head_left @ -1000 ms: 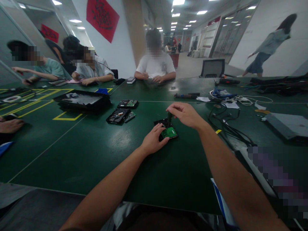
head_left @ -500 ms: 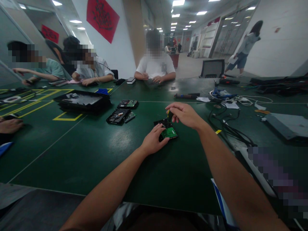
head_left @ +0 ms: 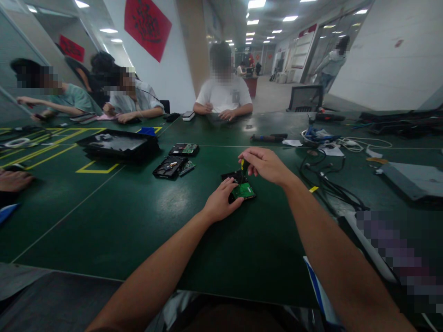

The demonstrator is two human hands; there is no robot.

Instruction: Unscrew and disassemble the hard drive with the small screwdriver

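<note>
Centre of frame, flat on the green table [head_left: 138, 216]: hard drive [head_left: 244, 190], green board up, long axis from upper left to lower right. Steadied at its near-left edge by left hand [head_left: 220, 203], fingers curled onto it. Above, roughly upright, tip down on the drive: screwdriver [head_left: 242, 165], pinched by right hand [head_left: 267, 165], wrist arched.

Your small black hard drive [head_left: 231, 176] lies flat, green circuit board [head_left: 245, 190] facing up. Your yellow-handled screwdriver [head_left: 242, 165] stands upright on it.
</note>
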